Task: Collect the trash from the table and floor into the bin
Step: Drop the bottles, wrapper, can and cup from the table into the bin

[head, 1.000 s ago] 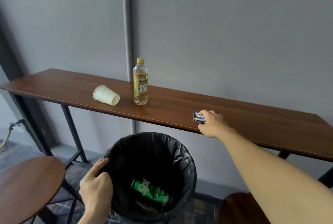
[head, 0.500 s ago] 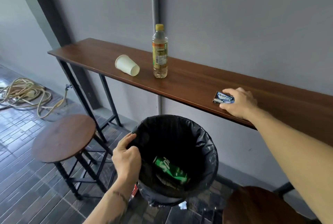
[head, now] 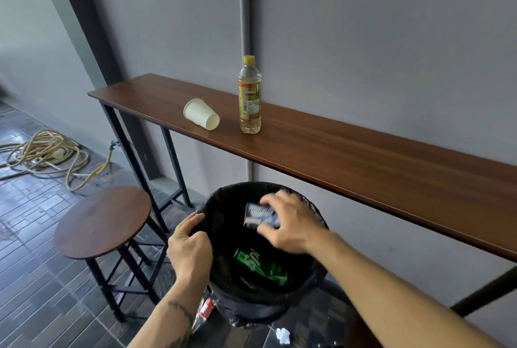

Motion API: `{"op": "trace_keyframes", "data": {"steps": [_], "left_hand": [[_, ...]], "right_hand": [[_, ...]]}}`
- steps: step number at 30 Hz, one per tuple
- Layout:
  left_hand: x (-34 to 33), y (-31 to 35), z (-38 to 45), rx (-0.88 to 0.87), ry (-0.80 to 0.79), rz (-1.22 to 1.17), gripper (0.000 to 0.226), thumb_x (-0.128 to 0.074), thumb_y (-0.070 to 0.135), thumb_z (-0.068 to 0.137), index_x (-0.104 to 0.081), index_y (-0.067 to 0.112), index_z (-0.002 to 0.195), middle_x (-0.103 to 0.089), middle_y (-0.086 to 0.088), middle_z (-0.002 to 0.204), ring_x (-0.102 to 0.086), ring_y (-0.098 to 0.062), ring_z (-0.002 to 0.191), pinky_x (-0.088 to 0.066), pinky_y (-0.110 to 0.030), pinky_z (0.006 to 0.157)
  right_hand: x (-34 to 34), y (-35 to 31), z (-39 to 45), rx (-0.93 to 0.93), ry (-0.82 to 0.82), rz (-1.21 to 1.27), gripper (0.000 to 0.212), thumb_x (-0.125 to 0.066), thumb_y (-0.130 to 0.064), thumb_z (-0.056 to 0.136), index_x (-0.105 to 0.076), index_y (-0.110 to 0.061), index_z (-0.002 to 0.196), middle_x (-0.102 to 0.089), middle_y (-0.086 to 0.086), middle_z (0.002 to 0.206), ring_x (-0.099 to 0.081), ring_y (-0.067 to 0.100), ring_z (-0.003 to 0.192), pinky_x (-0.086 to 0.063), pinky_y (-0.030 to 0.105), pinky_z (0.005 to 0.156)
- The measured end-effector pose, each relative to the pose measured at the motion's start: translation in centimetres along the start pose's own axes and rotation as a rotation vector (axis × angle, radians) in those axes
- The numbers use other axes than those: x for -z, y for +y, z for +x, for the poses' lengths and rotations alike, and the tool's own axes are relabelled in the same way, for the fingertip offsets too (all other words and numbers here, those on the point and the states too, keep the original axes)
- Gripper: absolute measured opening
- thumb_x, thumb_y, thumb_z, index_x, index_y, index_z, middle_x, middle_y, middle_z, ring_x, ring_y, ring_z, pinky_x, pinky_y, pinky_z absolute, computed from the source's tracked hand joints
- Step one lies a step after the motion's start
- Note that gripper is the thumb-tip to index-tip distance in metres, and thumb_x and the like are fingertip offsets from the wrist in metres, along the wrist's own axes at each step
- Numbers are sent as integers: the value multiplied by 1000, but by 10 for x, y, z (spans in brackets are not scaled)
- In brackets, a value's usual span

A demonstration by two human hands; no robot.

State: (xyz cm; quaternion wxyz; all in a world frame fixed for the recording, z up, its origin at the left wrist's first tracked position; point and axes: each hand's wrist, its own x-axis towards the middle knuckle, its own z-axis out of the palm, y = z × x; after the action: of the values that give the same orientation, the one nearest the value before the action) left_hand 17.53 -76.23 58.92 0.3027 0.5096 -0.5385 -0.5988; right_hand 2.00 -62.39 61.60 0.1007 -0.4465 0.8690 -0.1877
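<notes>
Over bin point(head: 313, 289) mouth: right hand point(head: 291, 224) closed around small blue-white pack point(head: 258, 214), pack blurred, print unreadable, held above the opening, not touching liner. Left hand point(head: 188, 249) clamped on bin's near-left rim, fingers curled over black bag edge, thumb inside. Inside bin: green can point(head: 258, 262) lying on its side at bottom, other scraps too dark to tell. On counter point(head: 391, 168): white paper cup point(head: 201, 114) tipped on its side, mouth facing right toward camera; just beside it to the right, clear bottle point(head: 249, 96) upright, yellow cap, pale liquid. Cup and bottle apart, not touching. On floor near bin's base: crumpled white paper point(head: 283, 335) at front, red-white wrapper point(head: 205, 310) beside left forearm. Round wooden stool point(head: 103, 221) left of bin, partly under counter end. Coiled yellowish hose point(head: 44, 154) on floor at far left, well apart from bin.
</notes>
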Motion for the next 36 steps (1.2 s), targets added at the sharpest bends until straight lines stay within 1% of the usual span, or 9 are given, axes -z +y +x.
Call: {"op": "trace_keyframes", "data": {"steps": [3, 6, 10, 15, 19, 23, 26, 31, 36], "left_hand": [[8, 6, 2, 8, 13, -6, 66, -39, -8, 72, -75, 27, 114, -75, -2, 106, -42, -13, 39, -34, -20, 34], [19, 14, 14, 10, 30, -49, 66, -38, -10, 72, -75, 26, 113, -76, -12, 102, -36, -9, 33, -30, -19, 32], [32, 28, 42, -4, 52, -43, 62, -39, -9, 73, -75, 25, 111, -76, -11, 93, -37, -9, 31, -33, -20, 31], [42, 36, 100, -1, 40, -23, 61, -41, -4, 71, -76, 35, 103, -75, 3, 90, -55, -23, 52, -52, -35, 58], [51, 37, 161, 10, 3, -36, 57, -44, -3, 73, -79, 33, 99, -77, 4, 103, -62, -25, 62, -51, -31, 59], [55, 35, 214, 27, -70, -69, 53, -47, -2, 73, -82, 35, 90, -76, 11, 108, -73, -24, 79, -60, -38, 74], [59, 39, 242, 33, -121, -47, 55, -47, -3, 73, -81, 37, 89, -76, 14, 111, -70, -26, 69, -57, -36, 66], [72, 50, 268, 48, -233, 2, 60, -43, -8, 75, -79, 33, 100, -76, 4, 112, -44, -14, 40, -37, -20, 43], [80, 48, 282, 43, -276, 11, 61, -41, -12, 77, -78, 31, 100, -73, 9, 120, -44, -17, 44, -35, -22, 43]], "right_hand": [[-24, -9, 6, -17, -69, 80, 55, -59, -47, 84, -48, -30, 136, -50, -4, 136, -47, 22, 124, -40, 41, 103], [-9, -9, 30, -50, 41, 146, 49, -60, -29, 85, -51, -30, 133, -52, -4, 132, -50, 20, 123, -45, 38, 100], [35, -22, 70, -86, 189, 187, 51, -65, -26, 84, -51, -25, 133, -51, -4, 121, -52, 19, 119, -43, 33, 97], [60, -45, 135, -201, 346, 219, 77, -69, -38, 78, -33, -28, 145, -44, 6, 135, -44, 25, 128, -40, 39, 105], [64, -61, 188, -372, 504, 225, 92, -71, -44, 78, -19, -27, 152, -39, 13, 144, -41, 35, 133, -39, 46, 107], [65, -69, 235, -527, 635, 339, 95, -72, -43, 81, -13, -25, 153, -37, 17, 144, -45, 37, 130, -43, 45, 100], [65, -69, 262, -571, 738, 485, 91, -75, -38, 81, -20, -23, 152, -46, 14, 137, -54, 32, 122, -48, 39, 90], [59, -66, 291, -614, 796, 614, 68, -78, -30, 79, -42, -19, 135, -59, -1, 114, -58, 20, 101, -41, 30, 83], [49, -83, 287, -569, 873, 590, 59, -80, -32, 77, -47, -19, 124, -61, -5, 106, -60, 18, 98, -45, 31, 84]]}}
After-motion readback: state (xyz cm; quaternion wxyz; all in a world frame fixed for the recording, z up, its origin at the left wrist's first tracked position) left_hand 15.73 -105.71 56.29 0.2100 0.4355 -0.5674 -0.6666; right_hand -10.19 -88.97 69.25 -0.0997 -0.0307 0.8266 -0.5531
